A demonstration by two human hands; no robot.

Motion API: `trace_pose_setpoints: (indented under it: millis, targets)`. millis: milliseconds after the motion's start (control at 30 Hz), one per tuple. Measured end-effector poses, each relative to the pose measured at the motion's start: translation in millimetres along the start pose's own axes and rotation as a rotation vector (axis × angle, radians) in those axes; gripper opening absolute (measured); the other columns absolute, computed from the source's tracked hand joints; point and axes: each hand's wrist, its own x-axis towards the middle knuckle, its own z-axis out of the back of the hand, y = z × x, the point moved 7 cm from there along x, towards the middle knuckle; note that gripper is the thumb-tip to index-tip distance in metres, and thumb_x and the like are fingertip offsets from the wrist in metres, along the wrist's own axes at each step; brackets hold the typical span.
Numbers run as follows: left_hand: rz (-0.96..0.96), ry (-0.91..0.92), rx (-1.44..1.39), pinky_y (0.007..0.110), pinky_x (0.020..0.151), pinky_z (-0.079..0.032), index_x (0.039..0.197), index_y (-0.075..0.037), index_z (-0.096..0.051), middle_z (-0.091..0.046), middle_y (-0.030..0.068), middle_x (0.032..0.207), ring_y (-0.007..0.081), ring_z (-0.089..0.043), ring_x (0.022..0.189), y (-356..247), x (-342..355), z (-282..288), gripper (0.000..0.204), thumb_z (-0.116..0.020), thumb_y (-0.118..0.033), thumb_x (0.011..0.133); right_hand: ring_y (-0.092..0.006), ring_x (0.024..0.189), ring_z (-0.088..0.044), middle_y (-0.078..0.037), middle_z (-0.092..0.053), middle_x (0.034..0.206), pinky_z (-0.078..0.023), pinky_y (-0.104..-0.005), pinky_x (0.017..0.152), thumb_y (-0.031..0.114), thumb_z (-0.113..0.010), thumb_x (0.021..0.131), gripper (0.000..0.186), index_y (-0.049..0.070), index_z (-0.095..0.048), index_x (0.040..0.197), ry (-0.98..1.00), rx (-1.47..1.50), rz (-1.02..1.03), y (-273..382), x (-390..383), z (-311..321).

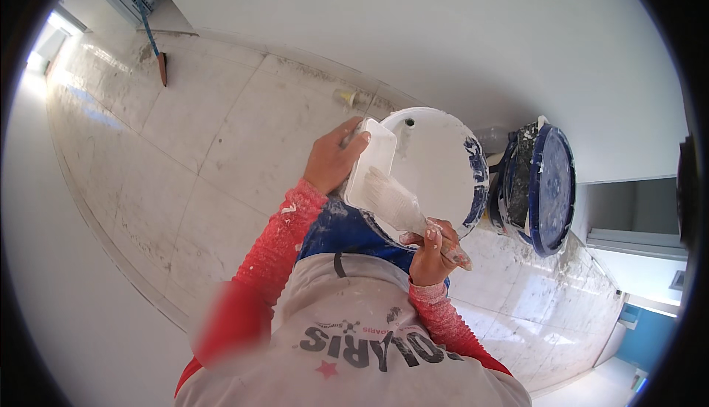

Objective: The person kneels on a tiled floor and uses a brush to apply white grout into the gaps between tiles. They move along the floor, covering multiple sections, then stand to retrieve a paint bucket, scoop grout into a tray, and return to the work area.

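Observation:
My left hand grips a small white rectangular tub by its side, thumb over the rim. The tub is tilted over the left edge of a round bucket. White paint shows inside the bucket, with a small dark spot near its far side. Wrapped round its handle, my right hand holds a wide paintbrush. The brush's bristles are coated white and reach across the tub's near edge. Its handle end pokes out to the right of my fingers, smeared with paint.
Right of the bucket stands a paint-stained container with a dark blue lid. A small yellowish-white cup-like item lies by the wall. At far left, a blue pole with a brown end leans over the marked tile floor.

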Motion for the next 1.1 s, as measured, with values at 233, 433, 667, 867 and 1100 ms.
trace_pose_setpoints:
  millis: [233, 433, 667, 867, 1100]
  targets:
    - [0.055, 0.034, -0.143, 0.033, 0.089, -0.050, 0.129, -0.002, -0.059, -0.071, 0.0163, 0.109, 0.0232, -0.067, 0.099, 17.4, 2.1, 2.2, 0.045, -0.059, -0.029, 0.094, -0.0208, 0.066, -0.067, -0.014, -0.062, 0.095, -0.058, -0.0303, 0.060, 0.000, -0.058, 0.093, 0.009, -0.003, -0.057, 0.101, 0.073, -0.047, -0.053, 25.9, 11.6, 45.0]
    - [0.082, 0.072, -0.722, 0.030, 0.093, -0.048, 0.136, 0.002, -0.051, -0.064, 0.0100, 0.118, 0.0163, -0.061, 0.106, 21.8, -25.3, 1.2, 0.044, -0.048, -0.023, 0.099, -0.0202, 0.099, -0.063, -0.014, -0.062, 0.104, -0.054, -0.0339, 0.084, 0.004, -0.071, 0.082, 0.032, 0.003, -0.051, 0.106, 0.335, -0.262, 0.216, 115.7, 63.0, 27.0]
    - [0.039, 0.036, -0.838, 0.030, 0.096, -0.046, 0.137, 0.001, -0.046, -0.058, 0.0111, 0.123, 0.0163, -0.057, 0.112, 18.4, -56.9, -11.9, 0.046, -0.044, -0.027, 0.101, -0.0196, 0.100, -0.065, -0.013, -0.066, 0.105, -0.053, -0.0338, 0.088, 0.000, -0.073, 0.075, 0.049, 0.006, -0.045, 0.115, 0.822, -0.350, 0.418, 160.5, 87.3, -62.1]
    - [0.097, -0.006, -0.844, 0.028, 0.093, -0.048, 0.140, 0.000, -0.042, -0.059, 0.0099, 0.122, 0.0144, -0.057, 0.110, 12.2, -77.1, -15.8, 0.047, -0.047, -0.025, 0.100, -0.0281, 0.081, -0.070, -0.009, -0.069, 0.094, -0.056, -0.0365, 0.075, 0.006, -0.069, 0.077, 0.042, 0.009, -0.049, 0.113, 1.183, -0.742, 0.409, 122.9, 65.8, -139.6]
    - [-0.064, 0.004, -0.655, 0.032, 0.097, -0.048, 0.143, -0.002, -0.037, -0.057, 0.0089, 0.126, 0.0177, -0.057, 0.114, 13.8, -96.3, -9.2, 0.057, -0.058, -0.029, 0.097, -0.0289, 0.088, -0.067, -0.007, -0.065, 0.097, -0.054, -0.0389, 0.070, 0.012, -0.071, 0.076, 0.044, 0.012, -0.051, 0.116, 1.151, -0.727, 0.550, 85.7, 31.1, -140.9]
